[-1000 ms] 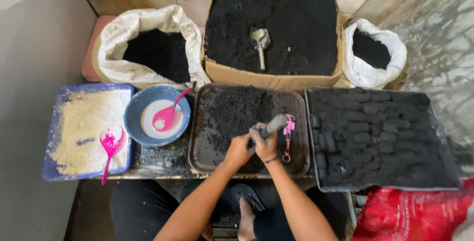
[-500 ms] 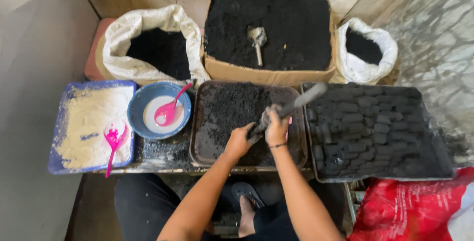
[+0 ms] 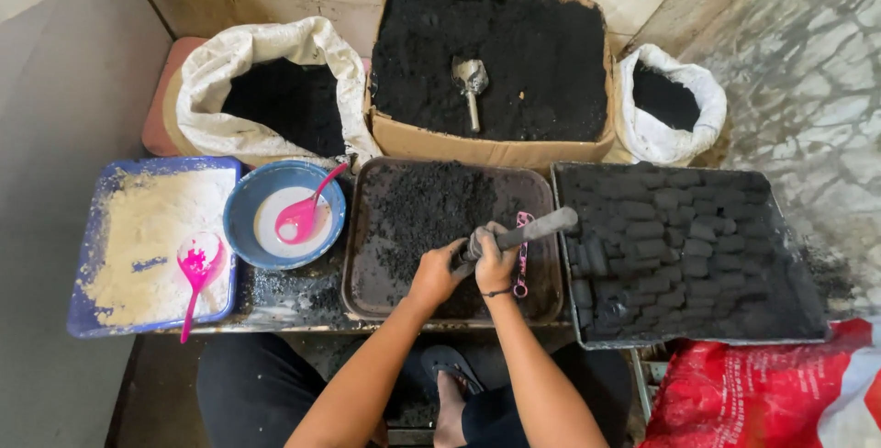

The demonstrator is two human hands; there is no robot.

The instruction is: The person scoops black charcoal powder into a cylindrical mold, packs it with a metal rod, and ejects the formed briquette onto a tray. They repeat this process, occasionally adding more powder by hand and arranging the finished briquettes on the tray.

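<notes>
Blue rectangular tray [image 3: 84, 228] w/ pale powder & pink plastic spoon [image 3: 195, 267], blue round bowl [image 3: 246, 218], dark metal tray [image 3: 360, 274] of black crumbly mix, left hand [image 3: 435, 274] & right hand [image 3: 496, 263] both clamped on grey metal tube [image 3: 528, 229] over tray centre, black tray of dark pressed briquettes [image 3: 679, 246] at right.

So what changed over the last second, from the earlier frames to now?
Both hands, left and right, stayed clamped on the grey tube. Its free end swung from over the middle tray up and right, toward the tray of black blocks, and now lies lower, at that tray's edge. Sacks, box, scoop, bowl and pink spoons did not move.
</notes>
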